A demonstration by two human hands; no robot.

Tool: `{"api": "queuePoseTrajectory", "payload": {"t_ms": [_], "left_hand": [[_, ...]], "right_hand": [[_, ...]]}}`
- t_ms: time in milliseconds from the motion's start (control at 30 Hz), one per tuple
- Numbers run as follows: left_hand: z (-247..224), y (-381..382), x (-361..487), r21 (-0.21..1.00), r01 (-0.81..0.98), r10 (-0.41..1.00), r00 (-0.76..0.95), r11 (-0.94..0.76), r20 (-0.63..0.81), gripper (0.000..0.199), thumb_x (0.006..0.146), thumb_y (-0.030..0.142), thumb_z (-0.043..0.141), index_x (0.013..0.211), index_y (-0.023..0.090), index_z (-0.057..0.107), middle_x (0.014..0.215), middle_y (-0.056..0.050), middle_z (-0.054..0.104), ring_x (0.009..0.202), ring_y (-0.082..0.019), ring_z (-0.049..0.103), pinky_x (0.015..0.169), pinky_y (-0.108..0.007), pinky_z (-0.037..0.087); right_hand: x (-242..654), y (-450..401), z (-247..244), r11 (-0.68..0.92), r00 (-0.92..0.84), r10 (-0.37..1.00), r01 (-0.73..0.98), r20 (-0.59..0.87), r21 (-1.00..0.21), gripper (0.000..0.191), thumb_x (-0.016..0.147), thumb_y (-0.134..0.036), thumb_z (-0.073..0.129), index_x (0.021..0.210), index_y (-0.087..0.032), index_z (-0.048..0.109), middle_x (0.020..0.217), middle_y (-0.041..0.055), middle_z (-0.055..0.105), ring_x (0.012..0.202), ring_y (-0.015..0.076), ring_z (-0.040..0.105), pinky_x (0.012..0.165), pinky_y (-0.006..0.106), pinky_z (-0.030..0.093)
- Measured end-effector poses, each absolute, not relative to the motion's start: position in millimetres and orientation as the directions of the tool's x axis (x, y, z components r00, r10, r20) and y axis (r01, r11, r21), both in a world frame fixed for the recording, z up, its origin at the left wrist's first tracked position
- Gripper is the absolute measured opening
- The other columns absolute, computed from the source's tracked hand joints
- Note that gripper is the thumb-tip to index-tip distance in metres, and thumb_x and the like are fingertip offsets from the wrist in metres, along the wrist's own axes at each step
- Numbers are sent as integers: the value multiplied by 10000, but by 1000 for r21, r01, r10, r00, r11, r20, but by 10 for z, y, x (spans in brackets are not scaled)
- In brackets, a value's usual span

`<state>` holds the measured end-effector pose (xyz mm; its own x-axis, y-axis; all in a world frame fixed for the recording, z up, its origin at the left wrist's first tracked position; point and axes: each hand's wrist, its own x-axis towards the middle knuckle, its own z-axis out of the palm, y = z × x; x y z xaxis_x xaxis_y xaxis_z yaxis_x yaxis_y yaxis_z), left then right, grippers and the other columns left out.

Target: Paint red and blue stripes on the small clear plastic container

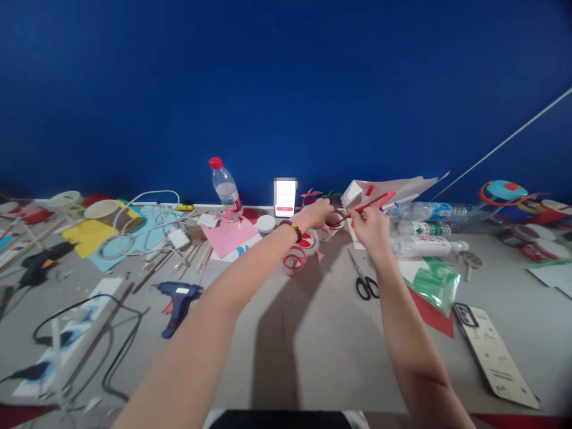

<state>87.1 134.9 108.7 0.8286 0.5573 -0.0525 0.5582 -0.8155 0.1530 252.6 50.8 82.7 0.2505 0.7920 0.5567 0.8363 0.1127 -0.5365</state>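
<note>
My left hand (pixel 319 215), bracelet at its wrist, is closed at the rim of a small whitish cup (pixel 329 231) with red on it. My right hand (pixel 370 226) is closed on a long thin red stick (pixel 374 200), whose lower end points at the cup. Whether it is a pen or a rolled strip I cannot make out. Behind the left hand are red and green paper cutouts (pixel 331 198). Black-handled scissors (pixel 364 283) lie below my right hand. A clear cup with a red rim (pixel 294 262) stands nearer to me.
At left lie a blue glue gun (pixel 176 301), a power strip (pixel 74 333), cables and sticks. A water bottle (pixel 227 189) and a lit phone (pixel 285 199) stand at the back. Plastic bottles (pixel 424 245) lie at right, with another phone (pixel 496 354) nearer.
</note>
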Motion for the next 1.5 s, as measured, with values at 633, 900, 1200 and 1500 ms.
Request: {"api": "queuePoseTrajectory", "payload": {"t_ms": [633, 900, 1200, 1500], "left_hand": [[1147, 1296, 876, 121, 594, 588, 805, -795, -80, 490, 757, 380, 796, 1136, 102, 657, 1220, -159, 610, 1142, -290, 570, 917, -307, 444], [1138, 1320, 899, 112, 609, 600, 793, -786, -103, 417, 765, 379, 789, 1084, 135, 675, 1255, -149, 620, 1168, -291, 558, 919, -284, 441], [1174, 1275, 882, 76, 599, 590, 799, -797, -110, 506, 800, 367, 768, 1190, 71, 642, 1260, -178, 598, 1181, -284, 552, 945, -286, 426], [1107, 1332, 894, 62, 588, 580, 807, -807, -110, 463, 794, 382, 768, 1157, 117, 656, 1244, -158, 613, 1169, -285, 549, 928, -291, 428]], "right_hand": [[2512, 546, 790, 222, 67, 837, 866, 543, -448, 242, 912, -323, 490, 808, -206, 675, 887, 117, 729, 846, 271, 633, 829, 405, 478], [2480, 612, 720, 238, 59, 827, 864, 558, -444, 259, 908, -336, 497, 785, -205, 683, 824, 116, 713, 846, 276, 622, 845, 414, 470], [2431, 559, 722, 210, 85, 794, 891, 602, -402, 244, 905, -327, 501, 804, -202, 685, 868, 127, 719, 868, 279, 619, 873, 423, 459], [2419, 592, 739, 231, 113, 806, 844, 581, -485, 248, 902, -343, 488, 809, -203, 672, 886, 125, 730, 857, 279, 631, 839, 422, 469]]}}
